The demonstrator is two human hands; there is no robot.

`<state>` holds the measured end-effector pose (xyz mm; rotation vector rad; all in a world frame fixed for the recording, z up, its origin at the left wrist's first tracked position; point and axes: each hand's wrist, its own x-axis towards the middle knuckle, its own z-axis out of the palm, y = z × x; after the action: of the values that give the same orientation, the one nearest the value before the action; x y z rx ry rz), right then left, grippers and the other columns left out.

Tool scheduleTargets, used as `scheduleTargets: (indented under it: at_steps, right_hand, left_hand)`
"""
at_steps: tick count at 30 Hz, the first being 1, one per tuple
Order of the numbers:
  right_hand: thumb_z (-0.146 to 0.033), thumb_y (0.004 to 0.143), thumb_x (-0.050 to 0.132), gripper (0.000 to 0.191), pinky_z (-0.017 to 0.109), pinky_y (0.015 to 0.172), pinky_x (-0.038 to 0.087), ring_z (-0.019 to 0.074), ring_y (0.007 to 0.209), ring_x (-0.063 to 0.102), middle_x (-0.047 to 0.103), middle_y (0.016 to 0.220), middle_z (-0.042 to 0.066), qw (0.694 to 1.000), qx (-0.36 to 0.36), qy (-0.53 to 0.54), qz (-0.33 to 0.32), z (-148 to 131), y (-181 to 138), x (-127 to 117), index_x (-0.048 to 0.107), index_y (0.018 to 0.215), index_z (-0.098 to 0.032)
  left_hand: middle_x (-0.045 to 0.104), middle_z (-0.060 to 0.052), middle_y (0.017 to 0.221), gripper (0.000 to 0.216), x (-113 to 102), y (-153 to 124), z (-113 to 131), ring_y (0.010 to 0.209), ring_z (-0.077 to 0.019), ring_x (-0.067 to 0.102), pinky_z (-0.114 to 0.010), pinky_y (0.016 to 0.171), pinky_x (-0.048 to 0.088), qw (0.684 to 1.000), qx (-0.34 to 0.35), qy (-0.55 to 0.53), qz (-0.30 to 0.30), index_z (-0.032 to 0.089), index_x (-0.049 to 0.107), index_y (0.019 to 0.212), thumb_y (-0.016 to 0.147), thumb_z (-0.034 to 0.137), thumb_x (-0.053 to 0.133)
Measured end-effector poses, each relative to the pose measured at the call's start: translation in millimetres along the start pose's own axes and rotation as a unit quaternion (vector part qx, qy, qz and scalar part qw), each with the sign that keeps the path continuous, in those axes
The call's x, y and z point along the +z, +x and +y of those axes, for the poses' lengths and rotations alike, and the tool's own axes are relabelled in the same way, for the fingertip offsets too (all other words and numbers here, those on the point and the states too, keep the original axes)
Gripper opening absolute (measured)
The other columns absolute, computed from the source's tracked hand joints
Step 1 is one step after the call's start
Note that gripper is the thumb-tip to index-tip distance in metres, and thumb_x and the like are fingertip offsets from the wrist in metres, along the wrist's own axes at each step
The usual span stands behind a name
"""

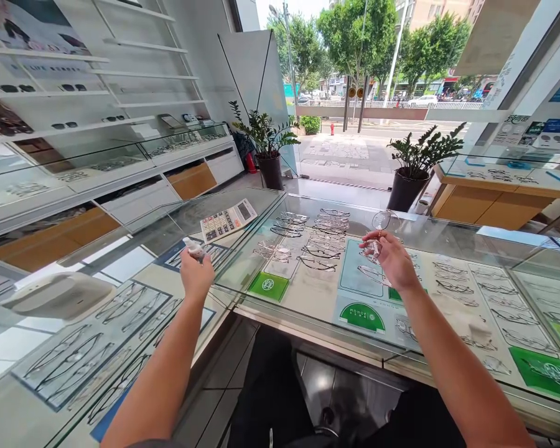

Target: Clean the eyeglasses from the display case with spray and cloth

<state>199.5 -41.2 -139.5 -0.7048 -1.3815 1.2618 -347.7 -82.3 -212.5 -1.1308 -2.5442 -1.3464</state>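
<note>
My right hand (395, 264) is raised over the glass counter, its fingers pinched on a thin-framed pair of eyeglasses (381, 220). One round lens of it stands up above the fingers. Closed round a small white object (193, 247), perhaps a spray bottle, is my left hand (196, 274); most of the object is hidden in the fist. A calculator (228, 220) lies on the glass just beyond my left hand. Under the glass between the hands, several eyeglass frames (322, 254) are laid out in rows.
A white rounded device (60, 295) stands on the counter at left. Framed glasses (455, 286) fill the case at right, with green cards (268, 286) among them. Two potted plants (269, 168) stand beyond the counter by the glass doors. Shelves with sunglasses (65, 126) line the left wall.
</note>
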Motion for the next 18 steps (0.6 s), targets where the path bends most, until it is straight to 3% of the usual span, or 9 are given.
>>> scheduleTargets:
  at_steps: [3,5,8,10,14,18]
  right_hand:
    - [-0.051,0.104,0.054,0.029,0.044,0.087,0.061,0.0295,0.11,0.074,0.074,0.12,0.011,1.0,0.002,-0.011,0.004,1,0,0,0.07,0.113,-0.028]
    - [-0.05,0.104,0.056,0.028,0.043,0.087,0.06,0.0282,0.11,0.074,0.074,0.119,0.01,1.0,0.003,0.003,0.006,0,1,-1,0.071,0.113,-0.028]
    - [-0.047,0.103,0.06,0.025,0.04,0.086,0.059,0.0261,0.107,0.074,0.074,0.117,0.008,0.999,0.002,0.04,0.014,-5,2,-2,0.073,0.112,-0.027]
    - [-0.047,0.102,0.062,0.024,0.039,0.084,0.059,0.0253,0.106,0.073,0.074,0.115,0.007,0.998,-0.002,0.052,0.026,-13,-1,-5,0.074,0.111,-0.028]
    - [-0.046,0.101,0.066,0.022,0.034,0.082,0.057,0.023,0.104,0.072,0.074,0.113,0.006,0.997,-0.016,0.038,0.058,-37,-24,-19,0.077,0.109,-0.029]
    - [-0.043,0.101,0.067,0.019,0.033,0.081,0.056,0.0226,0.103,0.073,0.075,0.113,0.005,0.994,-0.04,0.024,0.102,-64,-64,-40,0.079,0.108,-0.03]
  left_hand:
    - [0.064,-0.026,0.139,0.068,-3,-7,2,0.128,-0.0411,0.064,-0.056,0.115,0.048,1.0,0.007,-0.007,0.014,0.007,0.041,0.151,0.09,0.03,0.063]
    - [0.057,-0.028,0.149,0.073,-7,-20,9,0.142,-0.0421,0.055,-0.056,0.123,0.041,0.997,0.029,-0.004,0.068,0.005,0.038,0.154,0.091,0.031,0.064]
    - [0.052,-0.026,0.154,0.066,-11,-55,30,0.148,-0.042,0.047,-0.059,0.126,0.035,0.976,0.111,0.003,0.186,0.008,0.042,0.151,0.091,0.027,0.063]
    - [0.052,-0.024,0.154,0.064,-9,-88,55,0.147,-0.0406,0.048,-0.059,0.124,0.036,0.965,0.186,-0.021,0.184,0.013,0.043,0.149,0.091,0.025,0.064]
    - [0.063,-0.02,0.139,0.049,6,-170,124,0.137,-0.0363,0.058,-0.056,0.12,0.039,0.934,0.323,-0.125,0.089,0.017,0.05,0.137,0.092,0.028,0.065]
    - [0.073,-0.011,0.119,0.026,23,-253,197,0.118,-0.0288,0.068,-0.046,0.106,0.048,0.857,0.449,-0.232,-0.103,0.022,0.058,0.122,0.096,0.021,0.061]
